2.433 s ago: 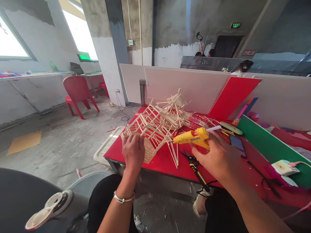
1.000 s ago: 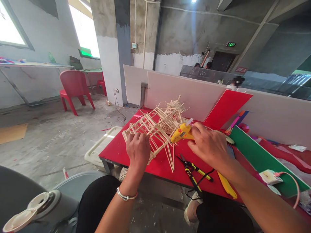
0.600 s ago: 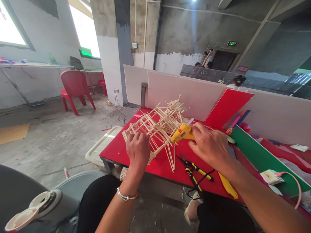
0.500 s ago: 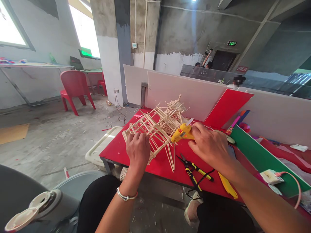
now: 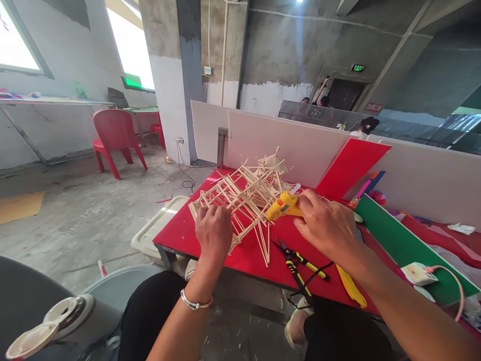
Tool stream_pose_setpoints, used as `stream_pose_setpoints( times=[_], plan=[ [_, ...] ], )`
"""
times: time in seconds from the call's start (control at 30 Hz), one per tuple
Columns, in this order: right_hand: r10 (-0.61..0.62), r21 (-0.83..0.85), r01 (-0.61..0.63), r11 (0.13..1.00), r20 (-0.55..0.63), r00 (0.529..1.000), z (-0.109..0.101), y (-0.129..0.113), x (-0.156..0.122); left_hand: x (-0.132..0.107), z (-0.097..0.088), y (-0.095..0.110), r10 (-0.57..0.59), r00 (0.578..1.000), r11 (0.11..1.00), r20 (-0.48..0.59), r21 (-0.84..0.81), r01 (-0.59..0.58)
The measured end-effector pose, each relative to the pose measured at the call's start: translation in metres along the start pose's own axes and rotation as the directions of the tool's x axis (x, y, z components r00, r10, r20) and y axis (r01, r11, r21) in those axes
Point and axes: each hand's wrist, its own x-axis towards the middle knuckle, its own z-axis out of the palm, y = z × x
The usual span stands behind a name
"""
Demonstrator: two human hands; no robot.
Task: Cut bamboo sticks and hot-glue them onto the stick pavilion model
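Note:
A frame of thin wooden sticks (image 5: 246,193) lies on the red tabletop (image 5: 180,225). My left hand (image 5: 213,231) is closed on its near left side, fingers curled over the sticks. In my right hand (image 5: 326,218) is a yellow hot glue gun (image 5: 282,205), with a clear glue stick (image 5: 295,189) poking out of its back. The gun's nozzle points down and left at the frame's right corner; whether it touches cannot be made out. Behind stands another stick structure (image 5: 273,163), partly hidden. Black-and-yellow pruning shears (image 5: 300,263) lie in front of my right hand.
A yellow-handled tool (image 5: 350,286) lies by the table's front edge. At right stand a green board (image 5: 413,245) and a white plug adapter (image 5: 419,273) with a pink cable. White panels (image 5: 278,138) border the back. A lidded bin (image 5: 146,235) sits left of the table.
My right hand and the glue gun have shifted slightly to the right. The left hand and the stick frame stay where they were.

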Motion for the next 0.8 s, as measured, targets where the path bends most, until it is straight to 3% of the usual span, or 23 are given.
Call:
stream_pose_setpoints(
  times=[0.8],
  plan=[
    [0.006,-0.021,-0.007,1.0,-0.049,0.999,0.0042,0.0043,-0.0011,-0.001,-0.0043,-0.0022,-0.017,0.998,1.0,0.065,0.0,0.017]
  ],
)
